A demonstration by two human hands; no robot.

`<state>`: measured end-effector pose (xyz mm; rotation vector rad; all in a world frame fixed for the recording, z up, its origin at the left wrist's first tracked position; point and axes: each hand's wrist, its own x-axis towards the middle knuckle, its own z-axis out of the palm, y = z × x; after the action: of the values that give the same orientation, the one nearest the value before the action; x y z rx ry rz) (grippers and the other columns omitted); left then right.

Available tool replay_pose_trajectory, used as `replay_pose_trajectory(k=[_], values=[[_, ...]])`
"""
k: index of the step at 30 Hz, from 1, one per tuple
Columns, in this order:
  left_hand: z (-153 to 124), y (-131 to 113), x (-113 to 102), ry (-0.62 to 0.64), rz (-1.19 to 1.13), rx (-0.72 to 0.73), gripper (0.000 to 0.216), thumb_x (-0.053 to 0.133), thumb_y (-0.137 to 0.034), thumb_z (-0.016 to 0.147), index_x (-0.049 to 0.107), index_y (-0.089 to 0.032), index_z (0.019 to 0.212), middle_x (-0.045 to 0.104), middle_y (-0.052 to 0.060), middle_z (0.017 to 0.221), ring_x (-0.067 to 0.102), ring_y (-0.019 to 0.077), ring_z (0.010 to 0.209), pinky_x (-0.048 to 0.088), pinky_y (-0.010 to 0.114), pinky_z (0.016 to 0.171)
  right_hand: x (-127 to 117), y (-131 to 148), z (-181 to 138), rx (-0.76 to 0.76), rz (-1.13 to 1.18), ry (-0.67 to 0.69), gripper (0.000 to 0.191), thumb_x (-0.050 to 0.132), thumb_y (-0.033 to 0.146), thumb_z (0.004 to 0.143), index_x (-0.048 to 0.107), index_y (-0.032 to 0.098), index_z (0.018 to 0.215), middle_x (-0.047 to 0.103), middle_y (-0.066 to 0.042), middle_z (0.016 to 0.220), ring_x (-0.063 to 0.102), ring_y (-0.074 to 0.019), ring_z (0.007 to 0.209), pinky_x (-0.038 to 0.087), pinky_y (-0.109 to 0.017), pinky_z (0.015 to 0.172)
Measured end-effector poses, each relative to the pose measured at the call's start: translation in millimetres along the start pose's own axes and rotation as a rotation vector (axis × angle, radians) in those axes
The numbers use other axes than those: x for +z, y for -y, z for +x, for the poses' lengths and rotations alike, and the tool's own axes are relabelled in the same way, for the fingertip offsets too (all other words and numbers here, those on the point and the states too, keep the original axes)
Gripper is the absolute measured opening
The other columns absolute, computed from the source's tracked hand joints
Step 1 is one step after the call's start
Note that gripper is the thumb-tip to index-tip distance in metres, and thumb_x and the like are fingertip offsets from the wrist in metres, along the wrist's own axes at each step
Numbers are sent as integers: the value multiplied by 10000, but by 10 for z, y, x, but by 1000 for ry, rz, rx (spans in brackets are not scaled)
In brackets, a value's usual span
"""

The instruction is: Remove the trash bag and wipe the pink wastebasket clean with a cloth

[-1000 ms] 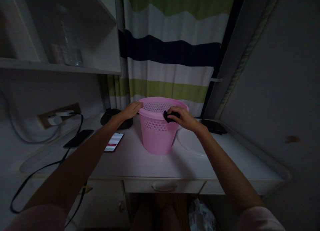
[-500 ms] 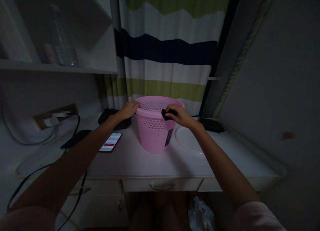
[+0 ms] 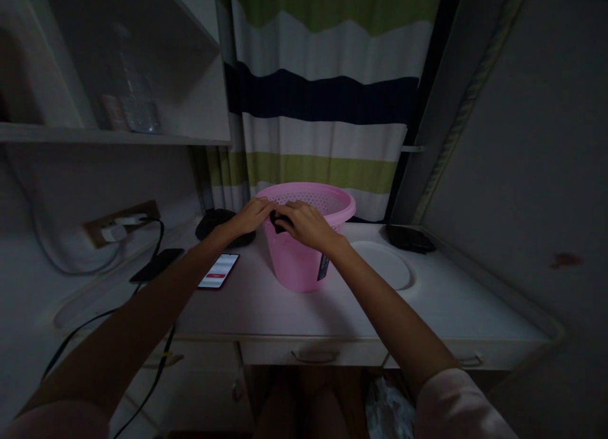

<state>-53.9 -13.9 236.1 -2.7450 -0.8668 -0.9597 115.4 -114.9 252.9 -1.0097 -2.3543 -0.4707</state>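
"Head view has the pink basket (image 3: 294, 268) right in the middle. Where's it standing, from your side of the room?"

"Upright on the white worktop (image 3: 256, 312), in front of the striped curtain (image 3: 323, 100). There's a dark label (image 3: 323, 271) on its wall, just below the right forearm."

"And the left hand (image 3: 256, 215)?"

"It lies over the rim at the left, fingers close together. I can't tell whether it squeezes."

"What about the right hand (image 3: 301, 223)?"

"That one's pinching a small black thing (image 3: 280, 225) at the near-left part of the rim. Fingers cover much of it, so I can't say quite what it is."

"Do the hands touch?"

"They nearly meet at the fingertips. It's too dim to be sure."

"What's around them?"

"A phone (image 3: 221, 270) with its screen lit lies beside the left forearm, and a dark slab (image 3: 158, 265) sits farther left. Behind the left wrist there's a bulky black object (image 3: 213, 220). Right of the basket lies a round white disc (image 3: 387, 268), partly hidden by the right forearm, and beyond it a flat black item (image 3: 409, 237)."
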Motion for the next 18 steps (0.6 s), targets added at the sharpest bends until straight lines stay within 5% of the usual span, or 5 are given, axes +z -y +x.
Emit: replay_pose_trajectory(k=[5, 12, 18], values=[[119, -48, 37, -11, -52, -66, 375, 247, -337, 813, 498, -160, 597, 546, 36, 639, 485, 152, 665, 387, 296, 712, -140, -418, -282, -45, 205, -44, 138, 473, 253, 831, 566, 180, 901, 608, -61, 886, 539, -173, 874, 388, -311, 799], [252, 152, 132, 7, -110, -166, 313, 309, -289, 748, 479, -159, 519, 492, 7, 570, 457, 134, 604, 376, 275, 645, -312, -1130, -726, 86, 392, -105, 109, 522, 255, 784, 549, 181, 858, 594, -66, 918, 538, -178, 892, 404, -349, 820], [253, 223, 181, -39, -121, -222, 271, 343, -261, 705, 427, -167, 465, 409, -10, 528, 420, 126, 590, 362, 264, 616, -254, -945, -598, 61, 382, -102, 97, 522, 255, 788, 554, 173, 828, 610, -51, 851, 550, -169, 840, 408, -322, 785]])
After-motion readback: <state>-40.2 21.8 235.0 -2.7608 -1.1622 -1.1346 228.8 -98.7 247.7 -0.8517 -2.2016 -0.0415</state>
